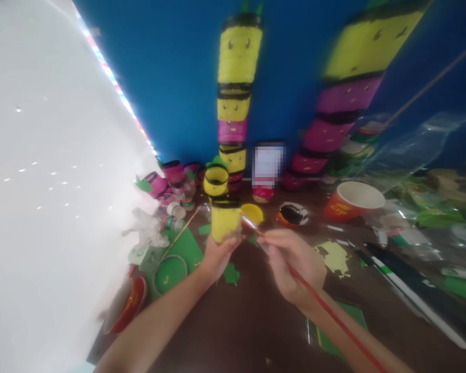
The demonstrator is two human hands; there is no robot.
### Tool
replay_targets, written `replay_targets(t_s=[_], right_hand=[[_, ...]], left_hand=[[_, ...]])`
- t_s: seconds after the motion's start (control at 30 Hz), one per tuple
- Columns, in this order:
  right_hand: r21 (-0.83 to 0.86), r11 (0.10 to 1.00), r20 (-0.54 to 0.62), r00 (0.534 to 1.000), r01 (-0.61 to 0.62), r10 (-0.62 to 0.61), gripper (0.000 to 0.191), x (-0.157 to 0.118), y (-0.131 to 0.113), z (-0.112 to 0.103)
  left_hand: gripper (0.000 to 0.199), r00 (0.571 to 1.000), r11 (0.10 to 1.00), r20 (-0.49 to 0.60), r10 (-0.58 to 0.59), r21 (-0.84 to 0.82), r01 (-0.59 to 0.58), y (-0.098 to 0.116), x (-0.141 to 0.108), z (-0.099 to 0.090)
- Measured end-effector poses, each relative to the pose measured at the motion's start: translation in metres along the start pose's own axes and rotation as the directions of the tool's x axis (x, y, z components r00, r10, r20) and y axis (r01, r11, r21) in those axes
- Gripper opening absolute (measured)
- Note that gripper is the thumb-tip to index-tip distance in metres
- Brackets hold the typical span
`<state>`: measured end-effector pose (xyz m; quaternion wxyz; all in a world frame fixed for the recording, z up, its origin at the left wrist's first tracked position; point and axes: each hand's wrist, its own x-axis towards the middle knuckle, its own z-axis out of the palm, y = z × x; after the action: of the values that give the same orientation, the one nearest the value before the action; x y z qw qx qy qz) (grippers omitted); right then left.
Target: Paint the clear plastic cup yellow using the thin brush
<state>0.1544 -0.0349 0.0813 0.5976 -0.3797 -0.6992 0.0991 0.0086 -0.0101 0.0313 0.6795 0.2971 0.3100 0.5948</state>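
Observation:
My left hand (pixel 218 255) is wrapped round the bottom of a yellow painted cup (pixel 226 220), which stands upright with a black band at its rim. In my right hand (pixel 297 264) is a long red paintbrush (pixel 322 303), pinched near its front end. The brush tip points up and left, close to the right side of the cup; whether it touches is blurred. Just behind lies a round dish of yellow paint (pixel 252 213). A bowl with black paint (pixel 292 214) sits to its right.
Stacked yellow and pink faced cups (pixel 233 109) rise against the blue wall. A phone (pixel 268 161) stands behind the paint. An orange paper cup (pixel 355 200) and black-handled tools (pixel 419 290) are at right. Green sheets (pixel 184 248), a red bowl (pixel 126 305) and pink cups (pixel 172 173) lie left.

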Motion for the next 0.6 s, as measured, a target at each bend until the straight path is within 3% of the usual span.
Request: replay_targets(t_s=[0.3, 0.6], right_hand=[[-0.034, 0.999, 0.055, 0.998, -0.010, 0.012, 0.016, 0.0001, -0.0015, -0.0022], [0.016, 1.000, -0.006, 1.000, -0.005, 0.005, 0.018, -0.0013, 0.0041, 0.0009]], left_hand=[[0.038, 1.000, 1.000, -0.006, 0.003, -0.005, -0.003, 0.0002, -0.0001, 0.0003], [0.047, 1.000, 1.000, 0.004, -0.006, -0.001, 0.006, 0.0007, -0.0008, 0.0016]])
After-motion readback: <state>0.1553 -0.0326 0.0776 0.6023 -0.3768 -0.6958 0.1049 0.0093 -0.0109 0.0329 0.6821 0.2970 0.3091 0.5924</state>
